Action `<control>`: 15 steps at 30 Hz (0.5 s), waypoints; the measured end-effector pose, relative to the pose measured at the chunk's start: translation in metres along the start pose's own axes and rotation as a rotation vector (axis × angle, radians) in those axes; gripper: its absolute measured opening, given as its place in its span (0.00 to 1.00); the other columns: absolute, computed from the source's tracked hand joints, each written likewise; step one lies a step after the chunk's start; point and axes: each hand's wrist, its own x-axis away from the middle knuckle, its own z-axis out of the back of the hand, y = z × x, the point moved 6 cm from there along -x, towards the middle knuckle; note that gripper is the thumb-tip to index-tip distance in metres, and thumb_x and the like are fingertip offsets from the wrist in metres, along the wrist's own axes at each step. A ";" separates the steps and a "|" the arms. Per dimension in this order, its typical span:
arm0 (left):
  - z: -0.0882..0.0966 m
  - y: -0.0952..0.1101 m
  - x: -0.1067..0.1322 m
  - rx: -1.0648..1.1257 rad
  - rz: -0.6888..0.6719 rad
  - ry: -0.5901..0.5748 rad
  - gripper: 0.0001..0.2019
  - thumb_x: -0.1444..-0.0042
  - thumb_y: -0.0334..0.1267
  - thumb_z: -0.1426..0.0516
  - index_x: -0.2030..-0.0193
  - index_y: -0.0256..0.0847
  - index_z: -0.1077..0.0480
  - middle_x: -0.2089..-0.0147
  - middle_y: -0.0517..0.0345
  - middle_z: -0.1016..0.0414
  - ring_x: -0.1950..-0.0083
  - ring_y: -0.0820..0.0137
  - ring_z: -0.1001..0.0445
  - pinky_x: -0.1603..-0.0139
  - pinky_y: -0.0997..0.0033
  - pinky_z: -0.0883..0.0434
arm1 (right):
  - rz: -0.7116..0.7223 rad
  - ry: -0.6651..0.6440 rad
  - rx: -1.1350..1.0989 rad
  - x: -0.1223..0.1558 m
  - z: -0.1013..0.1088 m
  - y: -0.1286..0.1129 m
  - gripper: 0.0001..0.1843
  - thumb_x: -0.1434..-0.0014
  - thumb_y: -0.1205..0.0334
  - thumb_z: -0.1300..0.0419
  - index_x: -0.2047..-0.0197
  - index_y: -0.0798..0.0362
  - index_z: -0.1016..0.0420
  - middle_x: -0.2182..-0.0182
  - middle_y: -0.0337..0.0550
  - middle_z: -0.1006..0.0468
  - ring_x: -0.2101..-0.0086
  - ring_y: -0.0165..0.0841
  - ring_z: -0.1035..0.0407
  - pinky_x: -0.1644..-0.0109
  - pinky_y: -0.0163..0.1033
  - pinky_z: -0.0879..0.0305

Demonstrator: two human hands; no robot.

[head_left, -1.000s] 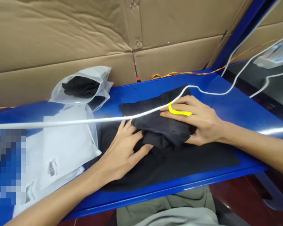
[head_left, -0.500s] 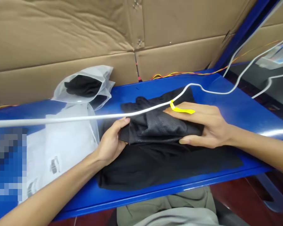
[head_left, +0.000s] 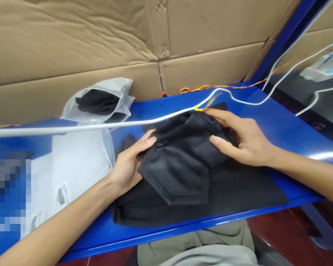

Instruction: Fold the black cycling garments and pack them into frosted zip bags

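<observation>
Cardboard wall runs along the far edge of the blue table. A flat black cloth is spread on the table's near-middle, reaching the near edge. A stack of flat white bags sits at the table's left; barcode labels show, contents can't be made out. The black mesh garment, bunched and part-folded, is at the table's middle on top of the flat cloth, raised between both hands.

An open clear bag lies at the table's back left, mouth towards the camera, with a dark folded garment inside. Left hand is clamped on the mesh garment's left edge, thumb on top, other fingers hidden under the fabric. Right hand grips its right side, thumb pressed on the front and fingers curled over the top.

A white cable crosses above the table left to right, with a yellow tag on it just behind the garment. The table's far left is covered by a pixelated block. The table's right end is cut off by the frame.
</observation>
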 end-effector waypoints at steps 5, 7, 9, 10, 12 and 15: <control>-0.001 -0.002 0.000 -0.112 0.026 -0.014 0.44 0.51 0.37 0.29 0.26 0.56 0.34 0.42 0.58 0.16 0.45 0.53 0.15 0.44 0.58 0.18 | -0.141 -0.007 -0.029 0.001 -0.002 0.018 0.33 0.29 0.62 0.41 0.24 0.46 0.38 0.29 0.48 0.29 0.39 0.48 0.25 0.45 0.46 0.21; 0.003 -0.002 -0.002 -0.153 0.031 0.078 0.42 0.52 0.37 0.29 0.28 0.54 0.31 0.43 0.57 0.15 0.46 0.54 0.15 0.47 0.62 0.17 | -0.192 -0.004 -0.106 0.001 -0.004 0.025 0.32 0.29 0.62 0.40 0.24 0.45 0.36 0.31 0.46 0.27 0.43 0.46 0.22 0.53 0.43 0.19; 0.007 -0.002 -0.003 -0.148 0.040 0.160 0.37 0.51 0.37 0.30 0.32 0.51 0.27 0.47 0.57 0.14 0.47 0.56 0.15 0.52 0.66 0.17 | -0.244 -0.031 -0.220 0.001 -0.008 0.029 0.32 0.29 0.62 0.40 0.24 0.42 0.36 0.33 0.43 0.24 0.49 0.42 0.19 0.59 0.39 0.19; 0.008 -0.002 -0.003 -0.138 0.043 0.187 0.34 0.50 0.38 0.31 0.33 0.50 0.26 0.48 0.57 0.14 0.48 0.56 0.15 0.54 0.67 0.17 | -0.272 -0.048 -0.281 0.001 -0.011 0.029 0.33 0.30 0.63 0.39 0.24 0.40 0.36 0.33 0.41 0.24 0.49 0.41 0.19 0.59 0.38 0.19; 0.009 0.000 -0.003 -0.124 0.040 0.220 0.30 0.45 0.41 0.33 0.33 0.49 0.26 0.49 0.58 0.14 0.48 0.57 0.15 0.54 0.68 0.17 | -0.320 -0.063 -0.397 0.000 -0.015 0.029 0.38 0.33 0.66 0.39 0.23 0.36 0.38 0.30 0.38 0.28 0.42 0.42 0.23 0.54 0.39 0.18; 0.008 0.005 -0.001 -0.090 -0.004 0.223 0.26 0.39 0.44 0.37 0.33 0.47 0.26 0.44 0.57 0.16 0.41 0.55 0.18 0.44 0.64 0.19 | -0.400 -0.077 -0.537 0.000 -0.020 0.030 0.43 0.37 0.70 0.40 0.22 0.34 0.41 0.27 0.38 0.33 0.35 0.44 0.28 0.44 0.45 0.19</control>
